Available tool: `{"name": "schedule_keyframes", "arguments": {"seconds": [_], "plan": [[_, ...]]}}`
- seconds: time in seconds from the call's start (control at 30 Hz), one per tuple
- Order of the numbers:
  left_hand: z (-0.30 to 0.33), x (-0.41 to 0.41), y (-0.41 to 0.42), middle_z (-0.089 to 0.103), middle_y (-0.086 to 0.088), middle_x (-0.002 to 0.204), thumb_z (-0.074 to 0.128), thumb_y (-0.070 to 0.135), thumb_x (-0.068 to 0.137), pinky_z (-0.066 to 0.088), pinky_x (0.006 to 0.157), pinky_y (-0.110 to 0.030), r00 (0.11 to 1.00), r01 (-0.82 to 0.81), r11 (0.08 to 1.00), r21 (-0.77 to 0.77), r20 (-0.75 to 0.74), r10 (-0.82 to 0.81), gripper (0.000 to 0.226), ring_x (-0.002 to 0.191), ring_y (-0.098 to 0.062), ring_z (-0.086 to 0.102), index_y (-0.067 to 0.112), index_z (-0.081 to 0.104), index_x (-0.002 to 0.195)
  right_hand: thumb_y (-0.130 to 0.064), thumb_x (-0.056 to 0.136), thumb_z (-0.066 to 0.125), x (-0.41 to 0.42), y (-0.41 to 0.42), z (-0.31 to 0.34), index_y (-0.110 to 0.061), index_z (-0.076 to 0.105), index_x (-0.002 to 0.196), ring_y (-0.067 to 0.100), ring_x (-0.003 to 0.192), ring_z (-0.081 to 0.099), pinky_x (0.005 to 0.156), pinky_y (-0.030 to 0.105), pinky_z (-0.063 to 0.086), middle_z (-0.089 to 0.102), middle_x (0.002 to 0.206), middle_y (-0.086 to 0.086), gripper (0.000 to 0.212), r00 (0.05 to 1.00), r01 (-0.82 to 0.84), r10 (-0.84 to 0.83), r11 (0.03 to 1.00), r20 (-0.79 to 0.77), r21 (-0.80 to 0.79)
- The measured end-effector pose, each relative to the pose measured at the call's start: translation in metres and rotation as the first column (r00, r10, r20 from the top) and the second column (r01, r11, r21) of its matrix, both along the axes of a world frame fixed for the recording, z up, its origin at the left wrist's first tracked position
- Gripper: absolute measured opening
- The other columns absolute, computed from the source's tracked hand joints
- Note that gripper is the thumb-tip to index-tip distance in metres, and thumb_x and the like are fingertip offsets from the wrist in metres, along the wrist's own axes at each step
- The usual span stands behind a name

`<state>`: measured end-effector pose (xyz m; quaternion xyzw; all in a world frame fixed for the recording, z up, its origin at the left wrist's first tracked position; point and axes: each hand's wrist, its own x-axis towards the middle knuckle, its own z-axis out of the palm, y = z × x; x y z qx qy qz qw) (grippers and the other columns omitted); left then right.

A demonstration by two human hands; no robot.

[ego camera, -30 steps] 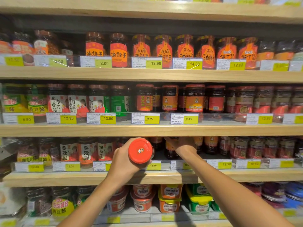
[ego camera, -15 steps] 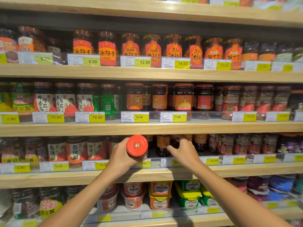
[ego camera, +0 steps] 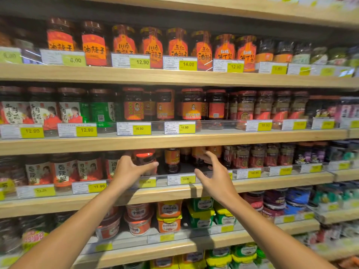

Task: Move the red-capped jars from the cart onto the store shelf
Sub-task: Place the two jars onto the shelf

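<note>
1. The store shelf (ego camera: 174, 193), a pale wooden board fronted by a clear rail with yellow price tags, is taken as the landmark; it is the third board from the top.
2. A red-capped jar (ego camera: 144, 159) is seen standing upright on this shelf, behind the rail and left of its middle; the cap is blurred and sits just under the board above.
3. The left hand (ego camera: 129, 170) is shown at the jar, fingers spread and thumb extended to the right across the front of the glass. Whether the fingers actually press on the jar or merely rest beside it cannot be told.
4. The right hand (ego camera: 214, 174) is held above the shelf's front edge, right of the jar, with fingers curled and spread wide; nothing is gripped in it.
5. Between the two hands a dark jar with an orange label (ego camera: 172, 160) is set further back on the same shelf, apart from the red-capped jar.
6. Rows of labelled jars are ranged on the boards above the shelf, and tubs on the board below.
</note>
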<state>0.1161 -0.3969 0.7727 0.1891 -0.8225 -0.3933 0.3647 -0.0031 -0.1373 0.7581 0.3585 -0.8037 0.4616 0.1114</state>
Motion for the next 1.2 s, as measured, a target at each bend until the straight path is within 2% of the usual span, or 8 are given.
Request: {"name": "schedule_keyframes", "arguments": {"seconds": [0.13,0.2,0.3,0.47,0.73,0.87,0.97,1.2], "plan": [[0.013,0.001,0.019,0.053,0.006,0.036,0.086,0.053,0.066,0.037,0.05,-0.033,0.99,-0.121,0.992,0.04,0.074,0.118,0.047,0.049,-0.018,0.053,0.012,0.064,0.06,-0.038,0.095,0.064,0.001,0.009,-0.007,-0.03,0.031,0.152,0.008,0.135,0.042,0.108,0.032,0.039,0.047,0.146,-0.013,0.066,1.0,-0.031,0.031,0.999,0.002,-0.039],[0.018,-0.001,0.026,0.047,0.006,0.039,0.081,0.055,0.072,0.031,0.047,-0.031,0.976,-0.175,0.984,0.015,0.132,0.172,0.052,0.051,-0.019,0.048,0.013,0.055,0.054,-0.038,0.095,0.064,0.001,0.012,-0.01,-0.031,0.033,0.15,0.006,0.133,0.045,0.107,0.035,0.042,0.05,0.142,-0.015,0.064,0.999,-0.039,0.04,0.998,0.017,-0.049],[0.019,-0.004,0.033,0.05,-0.002,0.052,0.068,0.067,0.077,0.029,0.048,-0.031,0.938,-0.229,0.97,-0.075,0.251,0.241,0.063,0.059,-0.025,0.053,0.013,0.048,0.052,-0.036,0.096,0.063,0.005,0.014,-0.017,-0.03,0.033,0.151,0.006,0.132,0.045,0.105,0.031,0.042,0.05,0.142,-0.017,0.063,0.998,-0.06,0.061,0.998,0.012,-0.029],[0.024,-0.004,0.037,0.065,-0.013,0.089,0.056,0.068,0.086,0.042,0.069,-0.034,0.902,-0.215,0.949,-0.229,0.326,0.283,0.061,0.089,-0.034,0.063,0.007,0.062,0.096,-0.039,0.095,0.062,0.011,0.015,-0.025,-0.033,0.032,0.151,0.005,0.128,0.043,0.1,0.028,0.04,0.048,0.141,-0.021,0.063,0.997,-0.081,0.081,0.997,-0.014,0.004],[0.028,0.003,0.047,0.057,-0.006,0.072,0.061,0.056,0.09,0.038,0.062,-0.033,0.885,-0.186,0.96,-0.208,0.388,0.256,0.05,0.072,-0.026,0.056,0.014,0.047,0.067,-0.041,0.095,0.062,0.007,0.024,-0.018,-0.033,0.032,0.151,0.005,0.133,0.04,0.107,0.032,0.039,0.047,0.142,-0.02,0.064,0.995,-0.095,0.095,0.995,-0.031,0.001],[0.009,0.02,0.058,0.058,-0.009,0.097,0.062,0.058,0.087,0.05,0.076,-0.04,0.908,-0.195,0.937,-0.289,0.308,0.283,0.053,0.098,-0.033,0.061,0.009,0.047,0.1,-0.042,0.095,0.062,0.0,0.039,-0.018,-0.031,0.032,0.151,0.005,0.134,0.04,0.105,0.026,0.036,0.047,0.142,-0.019,0.064,0.995,-0.082,0.083,0.997,-0.058,0.011],[-0.007,0.035,0.077,0.044,-0.008,0.15,0.062,0.054,0.089,0.046,0.102,-0.045,0.942,-0.191,0.9,-0.391,0.186,0.281,0.076,0.136,-0.029,0.046,0.014,0.034,0.147,-0.042,0.095,0.061,-0.006,0.057,-0.019,-0.031,0.032,0.151,0.006,0.135,0.038,0.104,0.026,0.035,0.045,0.144,-0.018,0.064,0.996,-0.069,0.07,0.997,-0.057,0.026],[-0.026,0.033,0.148,0.039,0.015,0.151,0.058,0.046,0.093,0.042,0.107,-0.038,0.994,0.069,0.859,-0.507,0.112,-0.014,0.062,0.139,-0.01,0.039,0.038,0.031,0.149,-0.045,0.096,0.06,-0.017,0.109,-0.025,-0.033,0.033,0.15,0.003,0.137,0.034,0.105,0.023,0.033,0.042,0.147,-0.019,0.062,0.997,-0.008,0.013,0.998,-0.078,0.059]]}}
